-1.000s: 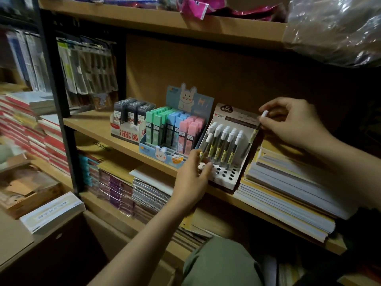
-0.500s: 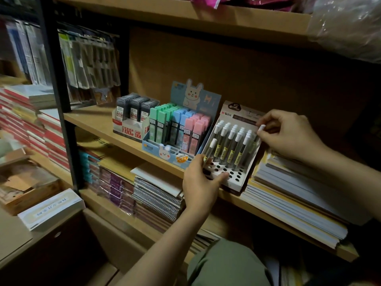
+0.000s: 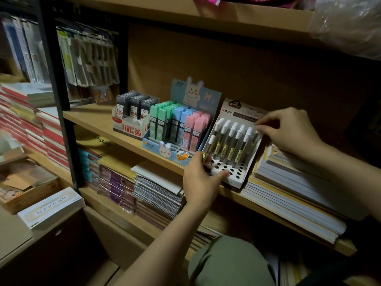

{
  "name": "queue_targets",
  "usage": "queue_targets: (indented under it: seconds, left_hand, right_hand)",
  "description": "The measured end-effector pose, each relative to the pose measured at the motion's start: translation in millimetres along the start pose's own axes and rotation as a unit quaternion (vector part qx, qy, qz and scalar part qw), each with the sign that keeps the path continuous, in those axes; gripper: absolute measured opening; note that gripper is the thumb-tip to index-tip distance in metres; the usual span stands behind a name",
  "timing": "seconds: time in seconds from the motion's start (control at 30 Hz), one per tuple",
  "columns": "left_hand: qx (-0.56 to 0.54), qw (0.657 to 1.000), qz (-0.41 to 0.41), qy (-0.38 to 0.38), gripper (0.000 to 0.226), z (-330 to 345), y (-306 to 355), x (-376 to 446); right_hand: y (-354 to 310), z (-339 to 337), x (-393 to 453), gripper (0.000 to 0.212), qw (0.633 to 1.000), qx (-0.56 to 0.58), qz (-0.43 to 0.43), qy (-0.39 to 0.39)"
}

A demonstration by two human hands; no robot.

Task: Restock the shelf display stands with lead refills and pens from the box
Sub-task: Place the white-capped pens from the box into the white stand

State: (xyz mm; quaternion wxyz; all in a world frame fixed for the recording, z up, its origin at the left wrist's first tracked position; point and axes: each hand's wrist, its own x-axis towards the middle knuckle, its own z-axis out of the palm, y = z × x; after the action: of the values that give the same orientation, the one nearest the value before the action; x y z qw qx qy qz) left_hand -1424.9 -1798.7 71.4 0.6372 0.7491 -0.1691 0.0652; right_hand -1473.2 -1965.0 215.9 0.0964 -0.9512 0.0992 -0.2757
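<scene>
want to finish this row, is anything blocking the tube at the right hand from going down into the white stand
Nothing visible blocks it: the right hand pinches the white-capped clear refill tube at the white perforated cardboard stand's right edge.

**Middle shelf: contents**

Wooden shelf [image 3: 97,118] carries, left to right: grey refill box [image 3: 132,118], pastel refill stand [image 3: 177,131], white perforated pen stand [image 3: 233,147], touching side by side. Paper stack [image 3: 292,195] at right. Hanging packets [image 3: 90,58] at back left, possibly resting on it.

Single head view, close, angled forward-down at wooden shelf [image 3: 92,120] from right side.
</scene>
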Motion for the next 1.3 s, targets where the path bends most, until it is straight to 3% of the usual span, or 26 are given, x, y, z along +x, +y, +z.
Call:
queue_targets:
  seconds: [0.63,0.83,0.93,1.0,1.1,1.2,1.3]
  left_hand:
    - [0.006,1.000,-0.013,-0.003,0.043,-1,6,1]
    - [0.028,0.999,-0.022,-0.033,0.041,-4,10,-1]
    - [-0.008,0.995,-0.036,-0.092,0.023,-14,15,-3]
    - [-0.130,0.978,-0.073,-0.148,0.013,-25,18,-7]
    - [-0.314,0.902,-0.134,-0.264,0.029,-45,16,-13]
    - [-0.407,0.828,-0.136,-0.360,0.038,-60,19,-17]
    - [-0.388,0.820,-0.099,-0.410,0.043,-65,27,-17]
  right_hand:
    - [-7,8,-4,0.005,0.996,-0.071,0.021,0.048]
    - [-14,6,-2,0.010,0.994,-0.085,0.066,-0.018]
    - [-15,-6,-3,0.015,0.990,-0.089,0.078,-0.081]
    - [-10,-13,-10,0.016,0.994,-0.073,0.051,-0.059]
    - [-13,-21,-28,0.018,0.998,0.035,-0.019,0.048]
    - [-29,-20,-41,0.023,0.981,0.185,-0.037,-0.049]
    - [-46,-11,-44,0.027,0.957,0.263,-0.048,-0.110]
